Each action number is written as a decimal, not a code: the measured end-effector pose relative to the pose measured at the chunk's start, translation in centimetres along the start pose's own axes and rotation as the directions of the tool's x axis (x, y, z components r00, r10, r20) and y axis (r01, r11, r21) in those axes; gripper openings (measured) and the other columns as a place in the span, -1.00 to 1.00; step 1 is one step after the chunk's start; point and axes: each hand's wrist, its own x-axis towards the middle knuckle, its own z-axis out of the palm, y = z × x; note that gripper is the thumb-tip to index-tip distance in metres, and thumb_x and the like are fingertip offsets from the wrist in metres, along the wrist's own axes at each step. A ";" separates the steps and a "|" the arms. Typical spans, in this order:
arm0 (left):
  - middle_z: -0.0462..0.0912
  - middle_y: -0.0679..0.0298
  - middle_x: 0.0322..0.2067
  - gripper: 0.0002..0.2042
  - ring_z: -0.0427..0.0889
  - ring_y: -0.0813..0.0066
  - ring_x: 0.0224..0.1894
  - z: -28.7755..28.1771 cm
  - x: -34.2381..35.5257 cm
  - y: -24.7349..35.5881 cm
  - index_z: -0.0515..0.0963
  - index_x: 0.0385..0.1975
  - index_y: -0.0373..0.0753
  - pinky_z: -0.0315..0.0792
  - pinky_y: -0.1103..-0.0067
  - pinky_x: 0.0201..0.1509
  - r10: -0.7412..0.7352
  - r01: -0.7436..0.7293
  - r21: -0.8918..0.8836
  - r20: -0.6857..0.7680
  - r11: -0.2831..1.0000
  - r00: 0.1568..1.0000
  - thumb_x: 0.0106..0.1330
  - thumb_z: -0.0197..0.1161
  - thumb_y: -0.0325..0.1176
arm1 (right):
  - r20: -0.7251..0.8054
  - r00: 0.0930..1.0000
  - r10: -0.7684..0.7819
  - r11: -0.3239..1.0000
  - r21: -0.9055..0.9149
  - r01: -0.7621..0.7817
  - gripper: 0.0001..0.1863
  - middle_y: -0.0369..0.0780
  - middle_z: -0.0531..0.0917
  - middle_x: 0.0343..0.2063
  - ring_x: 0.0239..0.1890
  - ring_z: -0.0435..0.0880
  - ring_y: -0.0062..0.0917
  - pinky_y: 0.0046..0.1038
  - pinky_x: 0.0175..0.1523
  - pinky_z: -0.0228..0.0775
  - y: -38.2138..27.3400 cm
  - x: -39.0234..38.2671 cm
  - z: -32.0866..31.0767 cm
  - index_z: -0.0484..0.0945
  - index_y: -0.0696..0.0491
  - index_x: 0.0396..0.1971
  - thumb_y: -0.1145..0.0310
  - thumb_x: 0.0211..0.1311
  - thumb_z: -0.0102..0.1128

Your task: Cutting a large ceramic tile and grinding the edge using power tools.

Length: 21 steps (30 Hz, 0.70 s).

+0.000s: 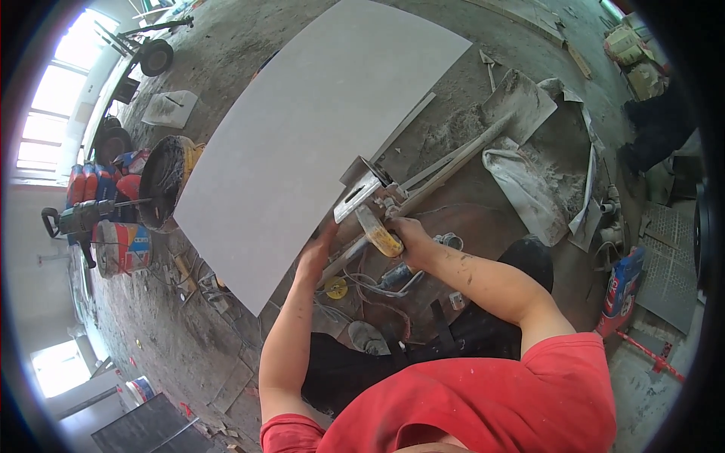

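A large pale grey-white tile (325, 106) lies tilted across the view, its near right edge running past my hands. My right hand (408, 235) is closed round the handle of a handheld circular saw (359, 198), which has a silver slotted base plate and a worn yellow handle. The saw's plate rests over the tile's edge. Close to the left of it, my left hand (319, 248) grips the tile's edge, its fingertips partly hidden. The saw's blade cannot be made out.
Cables, a yellow disc (336, 287) and a grey-blue tool (396, 278) lie by my feet. Dusty white sacking (529, 189) is to the right. Leftward stand a dark bucket (162, 185), a paint bucket (124, 245) and a drill mixer (79, 219). Another person's dark-clothed legs (657, 124) show far right.
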 end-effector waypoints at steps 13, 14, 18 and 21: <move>0.56 0.00 0.31 -0.23 0.53 0.18 0.34 0.2 -1.4 1.6 0.46 0.38 -0.41 0.39 0.38 0.43 -0.036 0.036 -0.012 -0.021 0.999 0.999 0.36 0.49 0.07 | -0.021 0.999 -0.034 0.990 0.137 0.037 -0.30 -0.06 0.75 -0.16 -0.05 0.76 -0.07 -0.24 0.02 0.63 1.3 -0.1 0.6 0.69 0.10 -0.06 0.50 -0.42 0.75; 0.55 -0.01 0.32 -0.20 0.53 0.17 0.35 0.3 -1.5 2.0 0.45 0.39 -0.42 0.38 0.38 0.44 -0.075 0.075 -0.024 -0.002 0.997 0.997 0.36 0.49 0.09 | -0.007 0.974 0.225 0.914 0.347 -0.208 -0.31 -0.06 0.75 -0.16 -0.06 0.76 -0.07 -0.25 0.02 0.63 1.3 0.1 0.8 0.69 0.10 -0.06 0.50 -0.41 0.74; 0.52 -0.05 0.35 -0.17 0.48 0.14 0.40 0.2 -2.0 2.1 0.42 0.41 -0.43 0.33 0.37 0.48 -0.079 0.080 -0.015 0.046 0.997 0.996 0.36 0.48 0.12 | -0.014 0.996 -0.091 0.993 0.068 0.092 -0.34 -0.07 0.75 -0.15 -0.06 0.76 -0.10 -0.28 0.01 0.64 1.4 -0.2 0.2 0.69 0.10 -0.07 0.52 -0.36 0.72; 0.48 -0.07 0.39 -0.13 0.44 0.11 0.44 -0.2 -1.3 0.3 0.37 0.45 -0.41 0.28 0.36 0.53 -0.016 0.016 -0.005 0.003 1.000 1.000 0.34 0.49 0.12 | 0.003 1.000 0.015 0.992 0.128 -0.016 -0.36 -0.08 0.76 -0.15 -0.07 0.77 -0.12 -0.31 0.00 0.64 1.0 -0.1 0.4 0.70 0.08 -0.08 0.52 -0.35 0.71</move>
